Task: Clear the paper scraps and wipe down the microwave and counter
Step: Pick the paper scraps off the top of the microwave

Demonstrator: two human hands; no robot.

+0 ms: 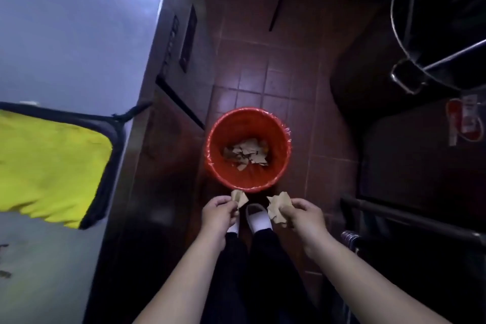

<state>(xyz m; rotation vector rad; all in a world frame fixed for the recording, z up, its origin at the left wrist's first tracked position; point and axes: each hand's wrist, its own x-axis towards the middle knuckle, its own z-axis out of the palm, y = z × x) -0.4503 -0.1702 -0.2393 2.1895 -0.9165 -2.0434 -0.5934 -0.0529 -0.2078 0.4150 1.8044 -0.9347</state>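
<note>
A red bin [278,123] stands on the tiled floor below me, with several brown paper scraps [247,152] lying in its bottom. My left hand [218,214] pinches a small brown paper scrap [239,198] just short of the bin's near rim. My right hand [305,214] grips a larger crumpled brown scrap [278,208], also just before the rim. A yellow cloth [50,166] with a dark edge lies on the steel counter [65,34] at the left.
A dark cabinet front [173,66] drops from the counter's edge beside the bin. Large metal pots [441,29] and dark equipment [410,166] crowd the right side. My white shoes [259,218] stand on the red floor tiles [263,73] between the hands.
</note>
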